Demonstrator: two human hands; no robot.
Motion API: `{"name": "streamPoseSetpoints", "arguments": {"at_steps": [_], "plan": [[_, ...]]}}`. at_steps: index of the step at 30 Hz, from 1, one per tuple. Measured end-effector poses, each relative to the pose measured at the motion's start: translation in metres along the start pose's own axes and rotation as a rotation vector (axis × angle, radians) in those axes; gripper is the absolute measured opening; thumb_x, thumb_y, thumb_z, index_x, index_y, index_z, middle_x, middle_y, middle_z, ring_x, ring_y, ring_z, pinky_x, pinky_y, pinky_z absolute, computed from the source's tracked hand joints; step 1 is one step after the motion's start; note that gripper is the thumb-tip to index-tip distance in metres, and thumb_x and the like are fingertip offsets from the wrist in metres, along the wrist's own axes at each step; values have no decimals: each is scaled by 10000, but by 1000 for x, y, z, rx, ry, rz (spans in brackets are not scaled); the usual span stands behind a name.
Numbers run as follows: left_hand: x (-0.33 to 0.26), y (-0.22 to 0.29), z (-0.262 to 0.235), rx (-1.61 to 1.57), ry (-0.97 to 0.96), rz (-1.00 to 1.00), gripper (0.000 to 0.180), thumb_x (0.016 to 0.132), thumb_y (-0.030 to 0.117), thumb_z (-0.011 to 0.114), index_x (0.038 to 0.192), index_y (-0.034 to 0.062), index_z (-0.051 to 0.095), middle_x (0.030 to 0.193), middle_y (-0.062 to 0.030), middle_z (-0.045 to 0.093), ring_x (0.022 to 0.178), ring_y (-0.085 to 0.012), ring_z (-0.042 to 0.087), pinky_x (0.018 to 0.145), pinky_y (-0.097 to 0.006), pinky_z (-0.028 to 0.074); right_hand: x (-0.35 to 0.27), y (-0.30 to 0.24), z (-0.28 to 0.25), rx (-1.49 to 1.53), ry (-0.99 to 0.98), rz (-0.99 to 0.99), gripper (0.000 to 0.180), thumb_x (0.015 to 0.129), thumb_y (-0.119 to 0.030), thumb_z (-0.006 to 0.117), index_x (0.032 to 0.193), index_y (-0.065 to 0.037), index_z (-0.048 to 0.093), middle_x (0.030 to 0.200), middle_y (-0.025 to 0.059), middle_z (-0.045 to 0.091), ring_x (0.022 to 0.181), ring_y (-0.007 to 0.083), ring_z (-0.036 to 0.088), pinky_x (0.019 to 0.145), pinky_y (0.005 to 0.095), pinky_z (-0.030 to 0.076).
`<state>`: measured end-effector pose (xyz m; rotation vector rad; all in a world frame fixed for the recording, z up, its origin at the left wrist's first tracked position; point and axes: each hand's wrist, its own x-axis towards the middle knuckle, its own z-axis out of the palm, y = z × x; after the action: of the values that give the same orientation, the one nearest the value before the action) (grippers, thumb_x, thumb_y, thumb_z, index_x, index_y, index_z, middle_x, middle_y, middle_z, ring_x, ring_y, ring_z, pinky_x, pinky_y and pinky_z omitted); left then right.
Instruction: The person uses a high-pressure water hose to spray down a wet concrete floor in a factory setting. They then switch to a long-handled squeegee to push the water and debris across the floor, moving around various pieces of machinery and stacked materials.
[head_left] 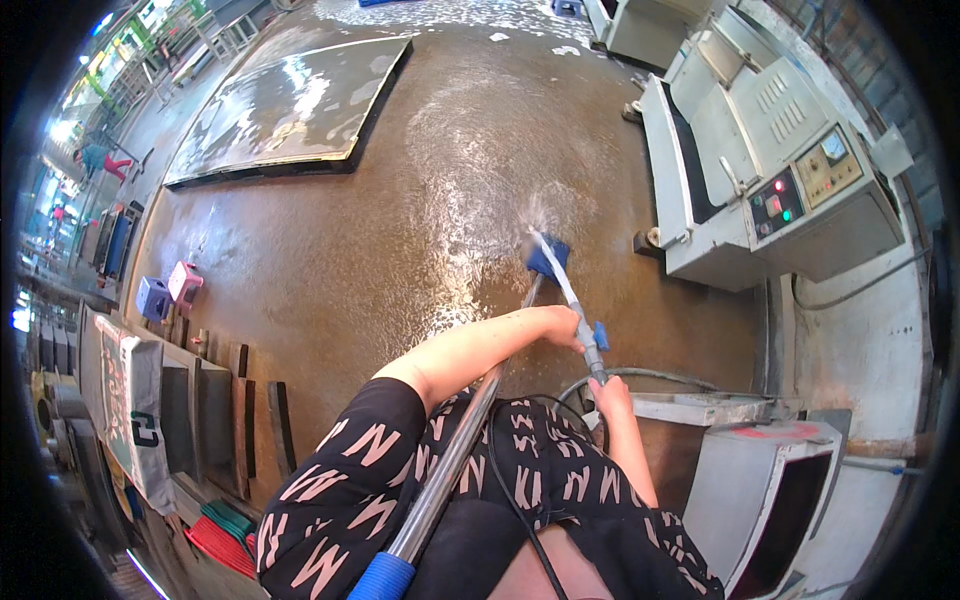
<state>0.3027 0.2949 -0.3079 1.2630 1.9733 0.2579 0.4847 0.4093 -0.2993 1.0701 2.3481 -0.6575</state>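
Both my hands are on a grey hose nozzle [595,355] with a blue valve lever [601,336]. Toward its front, the fingers of my left hand [563,327] wrap round the pipe. My right hand [612,394] grips it lower down, close to my body. A white jet of water [562,275] shoots from it and splashes on the wet brown floor [330,240]. Under my left forearm runs a long metal pole [450,465] with a blue grip [383,577]. Its far end meets a blue head [546,260] on the floor, partly behind the jet.
A large flat wet slab [280,110] lies at the far left. To the right stands a grey machine [740,160] on wheels. A grey hose [660,373] curves past a pale cabinet [765,460]. Small purple [153,298] and pink stools [185,284] stand left, near wooden planks [281,425].
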Motion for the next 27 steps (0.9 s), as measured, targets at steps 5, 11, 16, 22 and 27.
{"name": "streamPoseSetpoints", "arguments": {"at_steps": [5, 11, 16, 22, 27], "plan": [[-1, 8, -3, -74, 182, 12, 816, 646, 637, 594, 1012, -87, 502, 927, -260, 589, 895, -368, 578, 775, -398, 466, -33, -15, -12, 38, 42, -161, 428, 735, -363, 600, 910, 28, 590, 895, 272, 588, 910, 401, 555, 773, 447, 433], [-22, 32, -26, -58, 282, -105, 897, 538, 663, 647, 954, -118, 506, 886, -244, 601, 838, -339, 601, 740, -370, 487, -70, -36, -23, 17, 82, -259, 416, 737, -343, 596, 898, 41, 574, 837, 283, 585, 860, 421, 556, 737, 459, 428], [-23, 40, -26, -1, 196, -100, 619, 552, 489, 675, 843, -53, 605, 887, -215, 615, 828, -311, 610, 738, -368, 492, -65, -37, -17, 32, 74, -251, 391, 739, -327, 610, 887, 34, 582, 827, 273, 590, 856, 419, 556, 729, 450, 434], [-11, 5, -17, -34, 223, 276, 566, 604, 233, 663, 1075, -11, 464, 920, -203, 569, 894, -339, 561, 792, -397, 447, -38, -22, -7, 122, 103, -339, 393, 716, -330, 632, 846, 38, 583, 757, 253, 597, 793, 393, 588, 684, 426, 445], [-31, -1, -39, 24, 70, 442, 486, 672, 132, 626, 1117, 104, 434, 878, -158, 537, 883, -348, 532, 782, -429, 424, -37, -30, -19, 186, 14, -356, 391, 709, -333, 642, 815, 39, 582, 675, 212, 591, 683, 334, 604, 635, 401, 446]]}}
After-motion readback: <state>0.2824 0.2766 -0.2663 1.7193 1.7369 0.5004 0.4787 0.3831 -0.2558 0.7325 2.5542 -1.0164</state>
